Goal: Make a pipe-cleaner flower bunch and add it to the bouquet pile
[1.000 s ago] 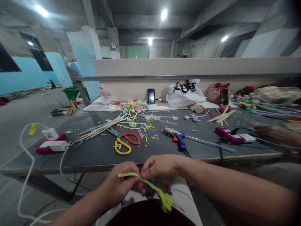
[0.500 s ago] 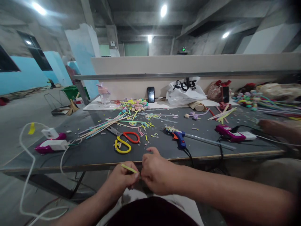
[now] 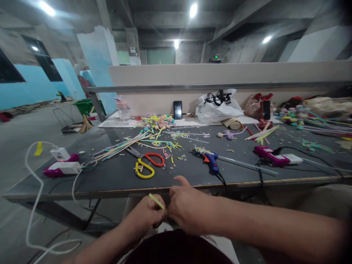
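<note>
My left hand (image 3: 147,214) pinches a short pale-yellow stem, seemingly a pipe cleaner (image 3: 156,201), which pokes up past the thumb. Right beside it is my right hand (image 3: 185,205), its fingers curled down and one finger stretched out toward the table. What lies under those curled fingers is hidden. Both hands are low over my lap, just before the table's front edge. Beyond them on the table lie scissors (image 3: 145,168) with one red and one yellow handle. A blue glue gun (image 3: 211,162), with a clear glue stick in its back, rests to the right.
Long pastel stems (image 3: 125,146) lie left of centre, near a heap of small coloured pieces (image 3: 158,121). Purple power strips (image 3: 268,156) with cables sit at both sides. A phone (image 3: 178,110), a white bag (image 3: 218,106) and a pink-topped bottle (image 3: 123,110) stand at the back.
My hands have shifted slightly right, and the yellow pipe cleaner now slants more steeply. Another person's hand at the far right has left the table.
</note>
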The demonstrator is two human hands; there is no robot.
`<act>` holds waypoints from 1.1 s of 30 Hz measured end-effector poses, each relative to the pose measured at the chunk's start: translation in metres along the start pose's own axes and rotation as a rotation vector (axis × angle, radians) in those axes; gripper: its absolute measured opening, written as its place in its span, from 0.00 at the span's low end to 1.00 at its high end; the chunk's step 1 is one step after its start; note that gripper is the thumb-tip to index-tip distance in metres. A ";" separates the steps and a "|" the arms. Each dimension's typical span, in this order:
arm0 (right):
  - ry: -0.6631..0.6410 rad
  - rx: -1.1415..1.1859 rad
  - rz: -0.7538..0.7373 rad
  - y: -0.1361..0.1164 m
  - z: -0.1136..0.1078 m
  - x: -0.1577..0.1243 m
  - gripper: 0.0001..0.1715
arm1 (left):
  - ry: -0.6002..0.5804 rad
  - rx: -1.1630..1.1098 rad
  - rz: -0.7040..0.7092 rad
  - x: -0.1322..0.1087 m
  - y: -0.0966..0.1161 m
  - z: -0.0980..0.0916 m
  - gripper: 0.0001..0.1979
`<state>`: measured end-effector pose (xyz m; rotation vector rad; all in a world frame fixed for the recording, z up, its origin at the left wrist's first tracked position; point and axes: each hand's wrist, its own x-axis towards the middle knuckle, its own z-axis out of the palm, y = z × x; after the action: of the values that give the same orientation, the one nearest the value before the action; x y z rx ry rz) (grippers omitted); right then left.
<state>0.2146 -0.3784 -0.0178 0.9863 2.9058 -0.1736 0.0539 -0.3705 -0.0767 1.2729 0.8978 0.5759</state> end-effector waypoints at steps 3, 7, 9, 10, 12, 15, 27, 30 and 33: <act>-0.041 0.216 0.095 0.017 -0.035 -0.003 0.14 | -0.033 0.255 0.148 -0.011 0.021 -0.001 0.06; -0.201 0.865 0.185 0.045 -0.046 0.000 0.12 | -0.160 0.385 0.297 -0.023 0.045 -0.003 0.05; -0.383 1.211 0.192 0.049 -0.029 0.003 0.11 | -0.219 0.393 0.349 -0.027 0.053 -0.004 0.05; -0.461 1.354 0.186 0.048 -0.018 0.004 0.10 | -0.245 0.384 0.362 -0.028 0.055 -0.004 0.05; -0.543 1.609 0.137 0.038 -0.001 0.003 0.08 | -0.274 0.376 0.373 -0.031 0.059 -0.004 0.06; -0.527 1.845 0.010 0.019 0.006 -0.005 0.10 | -0.251 0.464 0.436 -0.035 0.060 -0.008 0.06; -0.273 2.053 -0.002 0.002 0.040 -0.011 0.11 | -0.247 0.662 0.587 -0.033 0.052 -0.014 0.08; -0.234 1.996 0.115 -0.001 0.037 -0.009 0.08 | -0.245 0.546 0.508 -0.034 0.050 -0.012 0.07; -0.143 1.811 0.259 0.001 0.022 -0.010 0.08 | -0.165 0.313 0.385 -0.032 0.043 -0.008 0.06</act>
<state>0.2238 -0.3859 -0.0386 1.1414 1.7347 -2.7862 0.0347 -0.3818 -0.0275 1.7712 0.6216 0.6344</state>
